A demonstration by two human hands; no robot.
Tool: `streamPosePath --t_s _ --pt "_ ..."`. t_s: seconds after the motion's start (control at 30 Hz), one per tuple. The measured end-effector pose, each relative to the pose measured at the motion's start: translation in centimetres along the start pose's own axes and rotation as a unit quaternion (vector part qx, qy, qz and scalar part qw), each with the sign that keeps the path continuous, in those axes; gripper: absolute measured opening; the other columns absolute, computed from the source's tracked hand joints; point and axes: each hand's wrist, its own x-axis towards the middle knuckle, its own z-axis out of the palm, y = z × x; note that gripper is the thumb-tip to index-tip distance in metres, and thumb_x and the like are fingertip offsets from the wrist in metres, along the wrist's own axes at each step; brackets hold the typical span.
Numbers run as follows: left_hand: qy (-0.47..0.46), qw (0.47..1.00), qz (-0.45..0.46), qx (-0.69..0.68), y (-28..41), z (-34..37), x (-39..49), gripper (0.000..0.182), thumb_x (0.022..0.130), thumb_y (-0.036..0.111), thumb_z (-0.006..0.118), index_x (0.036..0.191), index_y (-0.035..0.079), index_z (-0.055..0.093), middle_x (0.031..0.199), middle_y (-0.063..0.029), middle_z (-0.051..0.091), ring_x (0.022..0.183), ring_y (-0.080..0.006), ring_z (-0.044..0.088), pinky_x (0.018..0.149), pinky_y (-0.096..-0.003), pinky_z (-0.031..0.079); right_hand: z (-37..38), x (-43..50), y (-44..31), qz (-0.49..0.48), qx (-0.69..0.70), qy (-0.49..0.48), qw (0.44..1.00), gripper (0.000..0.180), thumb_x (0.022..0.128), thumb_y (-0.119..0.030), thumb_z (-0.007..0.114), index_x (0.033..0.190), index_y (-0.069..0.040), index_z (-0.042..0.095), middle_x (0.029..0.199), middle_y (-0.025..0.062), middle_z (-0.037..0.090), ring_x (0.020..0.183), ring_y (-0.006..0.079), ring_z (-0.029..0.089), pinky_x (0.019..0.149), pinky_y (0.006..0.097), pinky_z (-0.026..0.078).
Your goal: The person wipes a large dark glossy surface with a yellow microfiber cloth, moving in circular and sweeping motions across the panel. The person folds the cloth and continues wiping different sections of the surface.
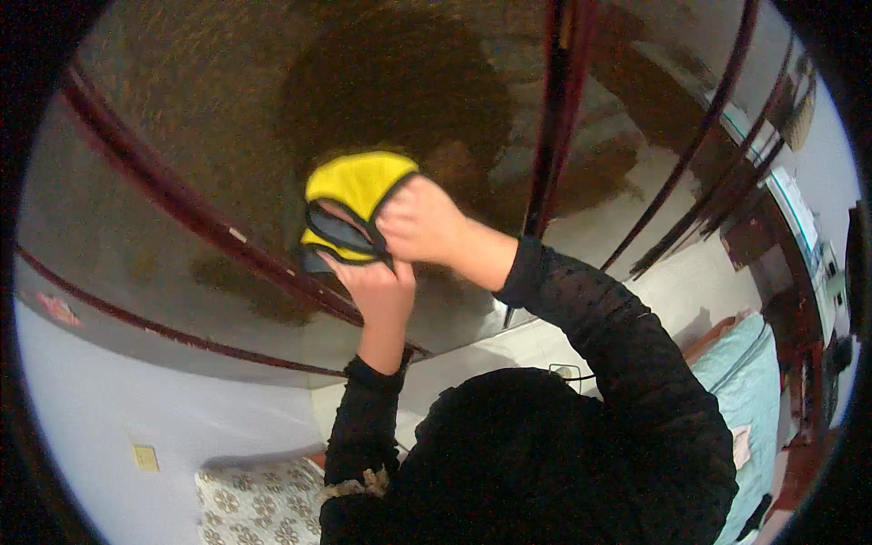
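Observation:
A yellow cloth item with black edging and a grey part (361, 180) is held up before me, against a large dark glossy panel. On its right side my right hand (422, 218) grips the edge, its fingers curled over the trim. Below it, my left hand (375, 283) pinches the lower edge, with the thumb near my right hand. An opening in the cloth shows between the black borders. The exact kind of item cannot be told, and my fingertips are partly hidden by it.
Dark red-brown frame strips (204, 228) cross the glossy panel (395, 82). A flower-patterned pillow or cloth (259, 501) lies low on the left, below a wall plate (145, 458). Pale blue bedding (742, 368) is at the right, beside dark furniture holding papers (793, 204).

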Motion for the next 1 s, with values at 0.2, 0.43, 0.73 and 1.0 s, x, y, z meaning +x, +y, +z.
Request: streamPosePath --t_s 0.2,0.43,0.73,1.0 --pt "0.05 0.995 0.036 0.077 3.4 -1.2 10.5 0.069 0.094 0.035 0.056 0.151 -0.001 0.042 0.153 -0.0418 0.028 0.146 -0.0615 0.014 0.116 -0.073 0.012 -8.2 4.7 5.0 0.153 -0.067 0.201 0.965 0.061 0.086 -0.028 0.064 0.144 -0.011 0.056 0.131 0.0163 0.064 0.118 0.0352 0.062 0.104 0.0448 0.047" --pt "0.001 0.99 0.118 0.082 6.8 0.5 10.4 0.062 0.075 0.027 0.063 0.127 -0.005 0.063 0.144 -0.0279 0.047 0.145 -0.0484 0.031 0.116 -0.0642 0.023 -6.6 -1.9 4.7 0.299 -0.133 0.21 0.921 0.068 0.081 -0.023 0.069 0.142 -0.003 0.051 0.136 0.0251 0.055 0.117 0.0475 0.057 0.099 0.0565 0.047" --pt "-0.159 0.972 0.173 -0.011 5.3 5.9 -0.6 0.033 0.075 0.018 0.065 0.096 -0.007 0.071 0.131 -0.0258 0.06 0.118 -0.0397 0.062 0.093 -0.046 0.054 -1.9 -13.9 -1.9 0.368 -0.044 -0.01 0.929 0.059 0.081 -0.021 0.065 0.135 -0.002 0.052 0.124 0.0198 0.056 0.118 0.04 0.055 0.1 0.0499 0.047" --pt "-0.457 0.887 -0.001 -0.07 3.8 10.5 -10.2 0.043 0.092 0.018 0.055 0.133 0.007 0.061 0.138 -0.0115 0.061 0.119 -0.0274 0.064 0.086 -0.0447 0.057 1.3 -22.2 -7.9 0.412 -0.058 -0.195 0.888 0.062 0.085 -0.019 0.062 0.141 0.002 0.049 0.138 0.0186 0.052 0.132 0.0334 0.05 0.107 0.0441 0.044"
